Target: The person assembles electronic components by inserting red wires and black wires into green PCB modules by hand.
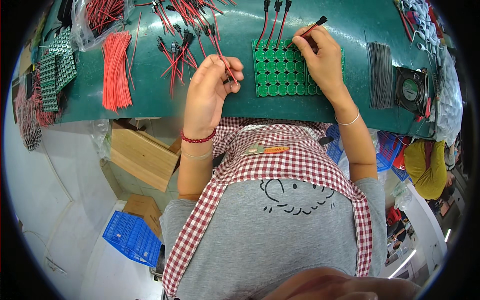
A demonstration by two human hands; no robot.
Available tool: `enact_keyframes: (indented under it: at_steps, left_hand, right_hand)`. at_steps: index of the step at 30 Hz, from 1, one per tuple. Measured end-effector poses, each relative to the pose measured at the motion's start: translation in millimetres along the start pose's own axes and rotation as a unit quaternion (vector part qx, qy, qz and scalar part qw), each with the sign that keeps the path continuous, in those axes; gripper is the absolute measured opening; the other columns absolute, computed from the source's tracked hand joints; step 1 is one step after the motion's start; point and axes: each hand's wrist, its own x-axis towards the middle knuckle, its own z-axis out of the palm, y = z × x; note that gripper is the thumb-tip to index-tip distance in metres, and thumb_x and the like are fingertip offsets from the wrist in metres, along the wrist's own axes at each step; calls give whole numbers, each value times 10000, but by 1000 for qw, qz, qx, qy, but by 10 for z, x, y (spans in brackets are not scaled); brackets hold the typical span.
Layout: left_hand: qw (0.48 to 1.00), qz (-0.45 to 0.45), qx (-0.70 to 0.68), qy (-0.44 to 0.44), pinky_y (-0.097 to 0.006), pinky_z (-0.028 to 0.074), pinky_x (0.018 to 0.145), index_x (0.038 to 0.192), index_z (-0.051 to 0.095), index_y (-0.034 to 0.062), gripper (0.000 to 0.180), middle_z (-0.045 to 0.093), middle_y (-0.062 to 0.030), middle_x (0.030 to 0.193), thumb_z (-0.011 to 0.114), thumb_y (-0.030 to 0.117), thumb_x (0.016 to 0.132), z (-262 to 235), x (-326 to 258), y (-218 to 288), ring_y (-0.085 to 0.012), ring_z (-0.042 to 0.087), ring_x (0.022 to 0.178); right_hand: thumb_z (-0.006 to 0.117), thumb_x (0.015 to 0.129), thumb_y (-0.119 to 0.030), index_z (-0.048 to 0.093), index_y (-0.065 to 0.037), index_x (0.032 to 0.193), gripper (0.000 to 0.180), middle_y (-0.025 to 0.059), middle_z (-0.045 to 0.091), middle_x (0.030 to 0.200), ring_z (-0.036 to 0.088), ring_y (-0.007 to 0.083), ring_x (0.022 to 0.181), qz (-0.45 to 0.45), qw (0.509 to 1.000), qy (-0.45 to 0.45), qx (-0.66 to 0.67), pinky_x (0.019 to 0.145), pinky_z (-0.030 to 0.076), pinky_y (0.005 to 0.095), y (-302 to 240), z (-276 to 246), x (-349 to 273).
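While a dark green tabletop (152,104) spans the frame's top, a rectangular green panel of round circuit boards (280,78) lies upper right of centre. The right hand (322,56), over the panel, and the left hand (210,77), upper centre, each pinch slim red-and-black wire leads (219,49), the right one's ending in a small black plug (322,20).

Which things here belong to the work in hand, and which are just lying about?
In use, it seems:
green circuit panel
red-and-black lead in the left hand
black-plugged lead in the right hand
loose plugged leads

Lying about, probably:
small fan
blue crate
cardboard box
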Motion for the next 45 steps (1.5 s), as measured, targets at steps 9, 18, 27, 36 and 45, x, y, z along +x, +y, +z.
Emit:
enact_keyframes:
  at_steps: [9,18,27,36,45]
  left_hand:
    - [994,35,94,-35,-265,467,676,940,486,59,129,597,-86,851,473,181,982,107,-60,-97,-138,567,739]
    - [986,14,137,-90,-245,449,648,971,490,49,140,586,-61,826,494,189,978,276,-108,-241,-110,545,718]
    - [982,-40,120,-141,-235,429,654,968,488,53,154,558,-37,802,523,203,970,298,-142,-336,-101,515,707]
    - [983,-41,136,-117,-225,424,653,960,500,43,162,551,-26,786,541,200,961,396,-198,-382,-89,503,701]
    - [974,-60,165,-141,-229,417,649,969,509,28,148,539,-25,783,530,174,962,335,-193,-388,-90,491,695]
  right_hand:
    - [660,826,-88,602,21,818,124,94,568,785,544,232,612,-61,997,-35,-29,573,440,302,-58,-21,39]
    - [665,855,-210,630,0,857,213,47,550,659,457,123,515,136,987,-90,2,486,372,268,-483,-136,-85]
    - [630,883,-130,614,-14,915,122,17,585,714,488,56,554,234,880,10,414,492,378,194,-509,-171,-273]
    - [647,846,-37,595,4,962,133,48,615,871,558,73,648,185,904,-55,381,559,467,205,-543,-241,-401]
    - [618,883,-54,602,22,946,100,81,633,789,593,106,631,184,914,-11,361,564,485,222,-365,-374,-431]
